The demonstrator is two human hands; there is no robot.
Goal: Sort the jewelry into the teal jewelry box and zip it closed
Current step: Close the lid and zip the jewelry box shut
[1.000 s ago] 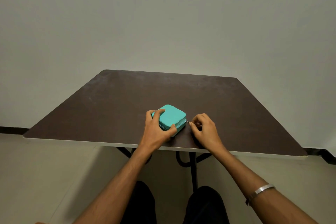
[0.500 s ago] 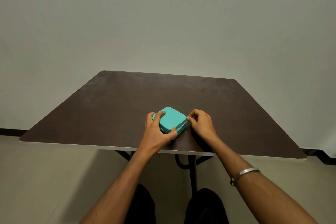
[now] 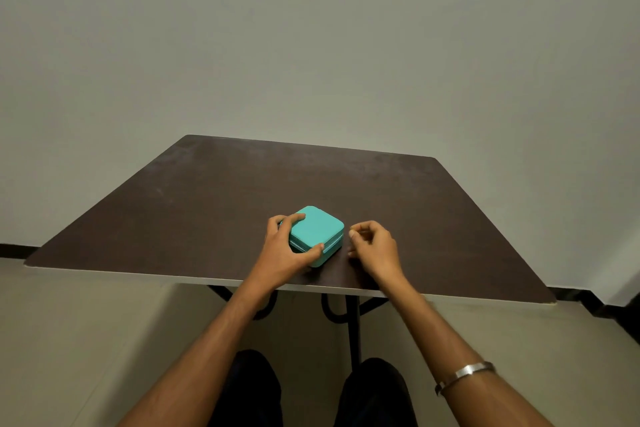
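Your left hand held the teal jewelry box on the dark brown table. The fingers were curled over the far left corner of the lid, and the thumb pressed against the near side wall, next to the zipper line. The box sat near the front edge of the table, a little left of the middle, and it was turned so that one corner pointed toward you. The lid was down on the base. The zipper line along the visible near sides looked closed, but the zipper pull was too small to find, so I cannot tell if the zip was fully closed.

Your right hand was just beside the right corner of the box and did not touch it. Its fingers were curled loosely, and the thumb and first finger were close together. I could not see anything between them, so the hand seemed to hold nothing. The lower fingers of this hand were close to the table surface.

On your right forearm there was a silver bracelet. Below the table edge your knees in dark trousers were visible, and also the black metal legs of the table. Behind the table stood a plain pale wall.
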